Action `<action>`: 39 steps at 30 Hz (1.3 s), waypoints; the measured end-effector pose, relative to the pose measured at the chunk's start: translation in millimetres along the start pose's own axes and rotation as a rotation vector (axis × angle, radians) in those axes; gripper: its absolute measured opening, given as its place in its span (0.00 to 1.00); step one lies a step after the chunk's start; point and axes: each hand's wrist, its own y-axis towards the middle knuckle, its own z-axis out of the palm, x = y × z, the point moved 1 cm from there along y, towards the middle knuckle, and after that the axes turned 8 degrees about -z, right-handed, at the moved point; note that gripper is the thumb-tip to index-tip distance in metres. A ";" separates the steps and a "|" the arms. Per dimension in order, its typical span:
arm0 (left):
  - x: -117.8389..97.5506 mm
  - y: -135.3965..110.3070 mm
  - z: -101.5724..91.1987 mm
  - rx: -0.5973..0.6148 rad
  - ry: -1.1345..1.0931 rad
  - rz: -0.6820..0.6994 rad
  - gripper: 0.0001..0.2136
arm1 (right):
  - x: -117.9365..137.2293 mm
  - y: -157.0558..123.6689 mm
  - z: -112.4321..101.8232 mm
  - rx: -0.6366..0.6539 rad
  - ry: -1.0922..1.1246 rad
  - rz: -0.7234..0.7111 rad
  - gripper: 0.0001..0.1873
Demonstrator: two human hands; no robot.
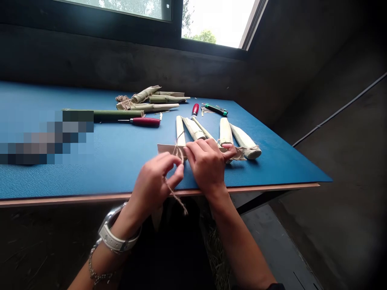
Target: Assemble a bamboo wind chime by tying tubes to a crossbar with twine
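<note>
Reaching in from the bottom of the head view, both forearms angle up toward the near edge of the blue tabletop (90, 169). The left hand (157, 177) comes in from the lower left with a white wristwatch (116, 237) and a chain bracelet (96, 274) on its wrist. Its fingers are curled and its thumb and forefinger are pinched shut on a length of twine (174, 195), whose loose end hangs below the table edge. The right hand (207, 165) lies palm down just beside it, knuckles raised, with its fingers folded over a pale strip (165, 148) that lies flat on the tabletop. It seems to clamp the strip in place, though the fingertips are hidden under the hand.

The twine runs from the left pinch up to the strip, loops around it between the two hands, and goes on over the nearest of the pale rolled bundles (180, 129). The strip's left end sticks out past both hands, and the rest is under the right hand.

More rolled bundles fan out just behind the right hand. Farther back lie a red-handled knife (146, 122), a green stalk (117, 115), a small red tool (195, 108), a green-handled tool (215, 108) and a pile of tied bundles (151, 100).
</note>
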 end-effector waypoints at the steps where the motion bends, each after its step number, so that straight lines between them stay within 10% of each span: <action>1: -1.0 -1.8 -1.2 0.080 -0.011 0.012 0.07 | -0.3 0.1 0.5 -0.003 0.003 0.006 0.12; 6: -10.5 -26.9 -15.1 0.227 0.051 0.124 0.13 | -2.0 0.4 4.3 -0.018 -0.001 0.036 0.10; 15: 16.9 -58.0 -39.1 0.113 0.094 0.172 0.14 | -8.0 8.5 1.8 0.111 0.080 -0.005 0.10; 24: -6.4 4.9 -61.8 0.330 -0.802 -0.345 0.09 | -20.5 30.4 1.2 0.354 0.065 -0.124 0.10; 28: -25.1 -15.5 -65.9 0.521 -1.009 -0.381 0.09 | -21.0 24.8 -15.9 0.244 0.007 -0.180 0.11; 32: -32.0 -33.0 -79.1 0.448 -1.149 -0.422 0.08 | -23.7 19.5 -36.7 0.117 -0.007 -0.223 0.10; 39: -33.9 60.3 -104.7 0.223 -1.013 -0.196 0.05 | -45.0 54.8 -12.7 0.088 -0.157 -0.212 0.12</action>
